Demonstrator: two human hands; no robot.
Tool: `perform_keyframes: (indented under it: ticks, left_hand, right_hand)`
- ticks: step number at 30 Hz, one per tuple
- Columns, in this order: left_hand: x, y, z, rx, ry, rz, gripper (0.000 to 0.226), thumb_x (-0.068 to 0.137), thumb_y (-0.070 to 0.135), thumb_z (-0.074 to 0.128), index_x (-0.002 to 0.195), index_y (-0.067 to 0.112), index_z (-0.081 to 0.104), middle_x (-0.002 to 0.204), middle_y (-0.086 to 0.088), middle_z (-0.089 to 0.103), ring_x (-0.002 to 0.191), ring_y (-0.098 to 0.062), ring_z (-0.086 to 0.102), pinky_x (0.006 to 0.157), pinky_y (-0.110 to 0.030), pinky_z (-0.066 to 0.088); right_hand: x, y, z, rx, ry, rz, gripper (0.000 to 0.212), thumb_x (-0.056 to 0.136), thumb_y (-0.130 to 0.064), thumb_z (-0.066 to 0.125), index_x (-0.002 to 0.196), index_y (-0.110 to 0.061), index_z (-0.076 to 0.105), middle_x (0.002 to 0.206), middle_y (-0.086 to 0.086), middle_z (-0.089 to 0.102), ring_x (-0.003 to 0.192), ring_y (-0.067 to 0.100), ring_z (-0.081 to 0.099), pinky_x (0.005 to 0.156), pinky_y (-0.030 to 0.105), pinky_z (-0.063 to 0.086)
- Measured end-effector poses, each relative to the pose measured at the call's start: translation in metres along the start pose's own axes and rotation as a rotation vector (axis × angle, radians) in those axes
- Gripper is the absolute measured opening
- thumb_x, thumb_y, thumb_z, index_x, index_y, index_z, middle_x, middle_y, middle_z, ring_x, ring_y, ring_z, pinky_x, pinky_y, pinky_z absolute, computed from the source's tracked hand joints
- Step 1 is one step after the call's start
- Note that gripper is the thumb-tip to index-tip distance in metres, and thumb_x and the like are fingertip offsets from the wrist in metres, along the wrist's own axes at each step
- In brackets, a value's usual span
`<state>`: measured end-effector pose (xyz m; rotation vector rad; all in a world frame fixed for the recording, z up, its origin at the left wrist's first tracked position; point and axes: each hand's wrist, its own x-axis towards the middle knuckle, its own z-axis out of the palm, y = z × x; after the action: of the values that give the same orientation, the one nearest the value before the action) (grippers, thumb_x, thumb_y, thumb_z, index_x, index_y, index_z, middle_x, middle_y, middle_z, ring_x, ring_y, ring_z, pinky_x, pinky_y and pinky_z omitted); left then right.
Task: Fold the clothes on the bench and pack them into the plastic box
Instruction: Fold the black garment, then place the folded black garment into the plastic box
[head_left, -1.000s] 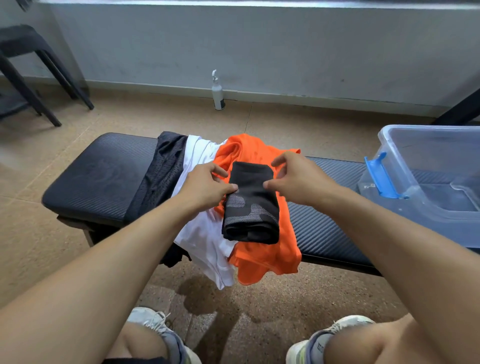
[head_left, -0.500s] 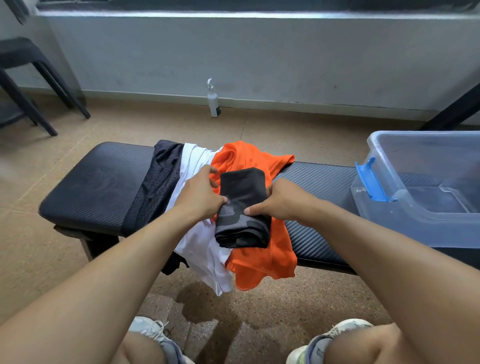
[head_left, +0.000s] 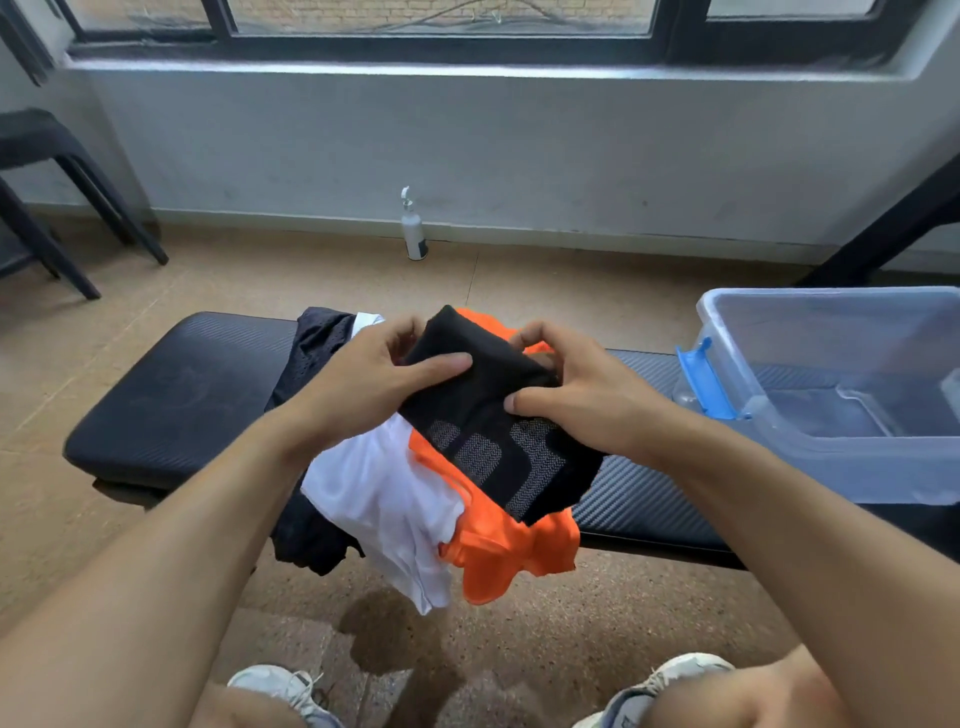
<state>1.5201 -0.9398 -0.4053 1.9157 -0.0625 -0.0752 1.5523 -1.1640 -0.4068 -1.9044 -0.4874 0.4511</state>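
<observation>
Now the folded black garment (head_left: 488, 415) is up off the pile, where half a second ago it lay flat on the orange shirt (head_left: 511, 545) with both hands at its sides. It is tilted, its far corner raised toward the wall and its near end, with the grey mesh pattern, hanging lower over the orange shirt. The view has also tipped upward, so the window (head_left: 441, 21) shows along the top.

The left hand (head_left: 371, 382) grips the garment's left edge, thumb lying flat across the top of the cloth and fingers curled behind it. The right hand (head_left: 576, 395) grips the right edge, thumb pressed on the upper face and fingers wrapped round the far side. The hands are close together, with the garment stretched between them.

Beneath it, the orange shirt, a white shirt (head_left: 384, 499) and a black mesh garment (head_left: 311, 358) lie side by side, unfolded, across the black bench (head_left: 176, 395), their hems drooping over the near edge. The clear plastic box (head_left: 831, 395), with a blue latch (head_left: 706, 379) on its near end, stands on the bench to the right, well apart from the hands; nothing folded can be seen inside it.

A white pump bottle (head_left: 414, 228) stands on the floor against the wall, and a black chair (head_left: 47, 202) sits at the far left.
</observation>
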Motion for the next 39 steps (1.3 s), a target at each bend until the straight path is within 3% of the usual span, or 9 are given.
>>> perform_keyframes:
  ticks: [3, 7, 14, 21, 24, 30, 33, 36, 39]
  left_hand:
    - [0.002, 0.006, 0.014, -0.044, 0.023, 0.035, 0.058, 0.070, 0.049, 0.085, 0.095, 0.004, 0.058, 0.087, -0.013, 0.062, 0.082, -0.018, 0.059, 0.077, -0.037, 0.048]
    - [0.003, 0.019, 0.040, -0.028, 0.096, 0.089, 0.043, 0.068, 0.040, 0.086, 0.088, 0.013, 0.060, 0.077, -0.001, 0.062, 0.070, -0.009, 0.057, 0.066, -0.026, 0.048]
    - [0.031, 0.037, 0.078, -0.178, 0.219, 0.248, 0.019, 0.093, 0.023, 0.072, 0.109, 0.015, 0.068, 0.102, -0.005, 0.075, 0.090, -0.012, 0.070, 0.081, -0.030, 0.056]
    - [0.051, 0.052, 0.140, 0.046, 0.029, 0.294, 0.062, 0.084, 0.046, 0.076, 0.139, 0.027, 0.053, 0.141, 0.009, 0.057, 0.129, -0.004, 0.053, 0.103, -0.029, 0.048]
    - [0.048, 0.050, 0.163, 0.210, -0.030, 0.390, 0.073, 0.085, 0.043, 0.075, 0.149, 0.025, 0.044, 0.150, 0.010, 0.048, 0.138, -0.001, 0.041, 0.116, -0.027, 0.034]
    - [0.053, 0.052, 0.185, 0.376, -0.085, 0.473, 0.082, 0.087, 0.043, 0.073, 0.156, 0.024, 0.033, 0.163, 0.007, 0.028, 0.150, -0.006, 0.023, 0.119, -0.015, 0.011]
    - [0.057, 0.052, 0.193, 0.392, -0.093, 0.479, 0.083, 0.087, 0.045, 0.072, 0.156, 0.025, 0.032, 0.165, 0.007, 0.026, 0.152, -0.006, 0.019, 0.118, -0.013, 0.008]
    - [0.059, 0.052, 0.200, 0.402, -0.114, 0.469, 0.084, 0.085, 0.055, 0.068, 0.156, 0.027, 0.033, 0.165, 0.010, 0.024, 0.152, -0.006, 0.019, 0.124, -0.025, 0.013]
    - [0.060, 0.054, 0.206, 0.396, -0.135, 0.446, 0.090, 0.080, 0.066, 0.060, 0.156, 0.027, 0.033, 0.164, 0.009, 0.025, 0.152, -0.006, 0.019, 0.126, -0.030, 0.015]
  right_hand:
    - [-0.010, 0.004, -0.006, 0.036, 0.033, -0.047, 0.046, 0.078, -0.030, 0.075, 0.121, -0.034, 0.057, 0.103, -0.001, 0.073, 0.095, 0.024, 0.073, 0.090, 0.055, 0.057]
    - [-0.025, 0.002, -0.015, -0.116, 0.194, -0.150, 0.040, 0.088, -0.021, 0.075, 0.119, -0.041, 0.059, 0.098, -0.008, 0.068, 0.078, 0.019, 0.069, 0.076, 0.042, 0.059]
    - [-0.049, -0.017, -0.059, -0.201, 0.478, -0.186, 0.033, 0.093, -0.013, 0.068, 0.117, -0.035, 0.061, 0.096, -0.012, 0.069, 0.077, 0.000, 0.066, 0.065, 0.016, 0.052]
    - [-0.087, -0.016, -0.154, -0.537, 0.920, -0.160, 0.033, 0.097, -0.014, 0.060, 0.127, -0.027, 0.056, 0.106, -0.011, 0.066, 0.098, 0.006, 0.062, 0.082, 0.027, 0.052]
    - [-0.094, 0.004, -0.175, -0.677, 0.908, 0.045, 0.032, 0.097, -0.015, 0.058, 0.127, -0.028, 0.055, 0.114, -0.005, 0.065, 0.099, 0.014, 0.058, 0.078, 0.031, 0.045]
    - [-0.085, 0.047, -0.190, -0.331, 0.771, 0.490, 0.028, 0.096, -0.018, 0.064, 0.119, -0.032, 0.057, 0.103, 0.004, 0.069, 0.094, 0.025, 0.066, 0.083, 0.042, 0.058]
    - [-0.080, 0.054, -0.196, -0.161, 0.700, 0.555, 0.028, 0.094, -0.013, 0.068, 0.119, -0.025, 0.062, 0.100, 0.010, 0.070, 0.091, 0.025, 0.068, 0.073, 0.033, 0.058]
    - [-0.075, 0.057, -0.196, -0.100, 0.623, 0.602, 0.028, 0.095, -0.008, 0.067, 0.120, -0.018, 0.063, 0.095, 0.008, 0.068, 0.094, 0.026, 0.067, 0.086, 0.038, 0.057]
    - [-0.069, 0.061, -0.193, -0.042, 0.561, 0.633, 0.028, 0.097, -0.003, 0.063, 0.124, -0.012, 0.063, 0.115, 0.017, 0.069, 0.109, 0.033, 0.067, 0.096, 0.045, 0.055]
